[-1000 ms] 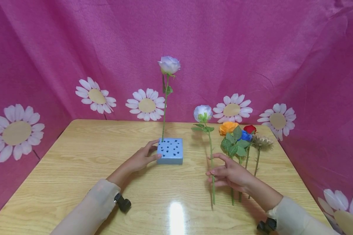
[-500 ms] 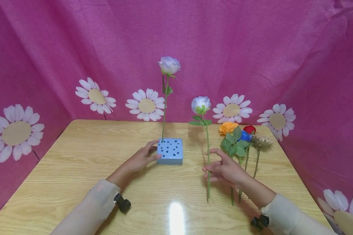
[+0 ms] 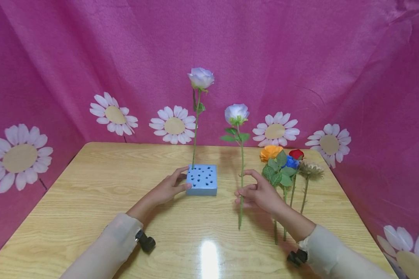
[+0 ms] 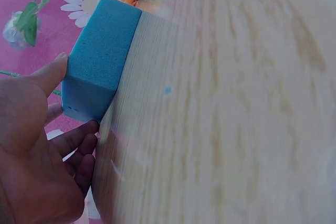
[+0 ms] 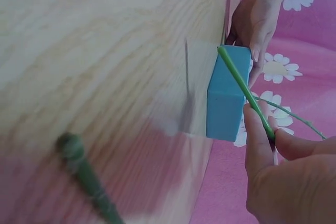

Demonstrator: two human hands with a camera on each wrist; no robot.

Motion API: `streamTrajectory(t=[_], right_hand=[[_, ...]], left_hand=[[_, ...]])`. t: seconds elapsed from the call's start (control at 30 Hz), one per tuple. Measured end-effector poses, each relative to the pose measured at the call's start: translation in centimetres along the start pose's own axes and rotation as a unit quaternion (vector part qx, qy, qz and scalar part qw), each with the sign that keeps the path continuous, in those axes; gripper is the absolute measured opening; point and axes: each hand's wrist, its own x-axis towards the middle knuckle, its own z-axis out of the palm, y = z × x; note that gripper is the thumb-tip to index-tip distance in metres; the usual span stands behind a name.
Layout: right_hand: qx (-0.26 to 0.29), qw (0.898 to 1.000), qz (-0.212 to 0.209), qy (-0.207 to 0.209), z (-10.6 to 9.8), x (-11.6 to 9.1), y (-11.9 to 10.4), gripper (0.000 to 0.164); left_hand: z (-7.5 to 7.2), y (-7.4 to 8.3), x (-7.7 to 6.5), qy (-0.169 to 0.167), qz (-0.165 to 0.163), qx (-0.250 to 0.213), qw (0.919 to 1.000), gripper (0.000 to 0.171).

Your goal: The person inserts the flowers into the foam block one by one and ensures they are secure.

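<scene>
Closest to you, your pale right sleeve [image 3: 335, 252] comes in from the near edge, a small black camera [image 3: 295, 257] under its cuff. Your right hand [image 3: 260, 193] pinches the lower stem of a pale flower [image 3: 242, 155] between thumb and fingers. That flower is to the right of the block, well apart from it. Its long axis is close to upright: the bloom points up and away, leaning slightly left, and the cut end points down and back toward you, seemingly off the desk [image 3: 132, 162].

Across from it, your left hand [image 3: 165, 190] grips the left side of a blue block [image 3: 202, 191], thumb at the front corner, forefinger at the back. To the right lie an orange flower [image 3: 270, 153], a blue flower [image 3: 290, 161], a red flower [image 3: 296, 154] and a brownish flower [image 3: 310, 169], heads away, stems toward you. Another pale flower [image 3: 197, 116] stands almost upright in the block's back left hole, against the pink curtain [image 3: 230, 46].
</scene>
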Motion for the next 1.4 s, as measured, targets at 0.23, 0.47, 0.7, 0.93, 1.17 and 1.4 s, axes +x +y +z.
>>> streamTrajectory(t=[0.23,0.47,0.7,0.93,1.17,1.4], right_hand=[[-0.030,0.999,-0.011,0.028,0.8,1.0,-0.5,0.055],[-0.023,0.998,-0.031,0.041,1.4,1.9,-1.2,0.058],[-0.023,0.997,-0.046,0.057,2.1,2.5,-1.9,0.053],[-0.002,0.996,-0.056,0.074,2.4,3.4,-2.6,0.040],[0.015,0.994,-0.076,0.078,2.8,4.4,-3.8,0.036],[0.029,0.992,-0.086,0.083,3.4,5.3,-5.2,0.035]], left_hand=[[0.0,0.0,0.0,-0.001,0.010,-0.001,1.0000,0.070],[0.0,0.1,-0.2,-0.006,0.012,-0.004,0.9999,0.070],[0.0,0.1,-0.2,-0.006,0.012,-0.004,0.9999,0.070],[0.0,0.0,-0.2,-0.006,0.010,0.001,0.9999,0.070],[0.0,0.0,-0.2,-0.006,0.009,0.003,0.9999,0.071],[-0.1,0.0,-0.1,-0.006,0.015,0.002,0.9999,0.071]])
